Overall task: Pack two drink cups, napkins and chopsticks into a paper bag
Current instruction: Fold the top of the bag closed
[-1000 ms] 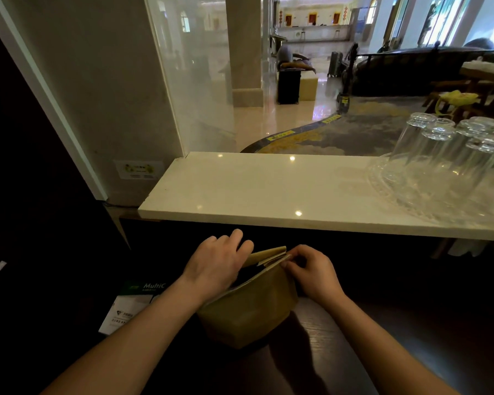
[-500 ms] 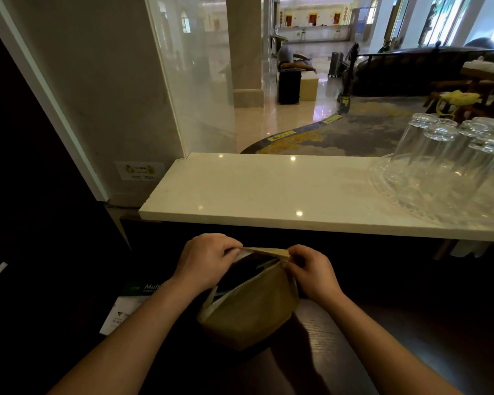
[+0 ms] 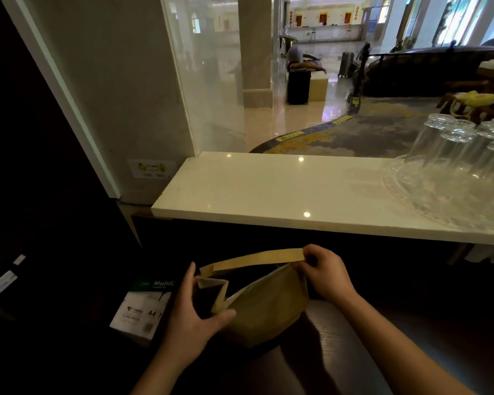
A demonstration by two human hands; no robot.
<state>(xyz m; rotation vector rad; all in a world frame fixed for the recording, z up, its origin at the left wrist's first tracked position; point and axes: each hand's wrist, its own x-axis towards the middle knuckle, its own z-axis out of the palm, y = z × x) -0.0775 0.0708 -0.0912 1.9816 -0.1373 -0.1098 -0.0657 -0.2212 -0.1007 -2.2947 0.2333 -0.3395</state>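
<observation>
Now both hands spread the paper bag [image 3: 264, 306] open: left hand [image 3: 193, 315] grasping its side, right hand [image 3: 327, 276] pinching the rim.

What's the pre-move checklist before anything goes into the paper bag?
1. Bag mouth open: ok. The paper bag is spread apart at the top, dark interior showing.
2. Both hands on the bag: ok. The left hand grips the near left rim, the right hand pinches the far rim's right end.
3. Bag standing flat and stable: not ok. It leans and bulges on the dark surface, held up by the hands.
4. Bag empty: cannot tell, inside is too dark.
5. Drink cups, napkins, chopsticks within reach: not ok, none in view. Only upturned glasses stand on the white counter.
6. A free hand to load: not ok, both are occupied.
</observation>
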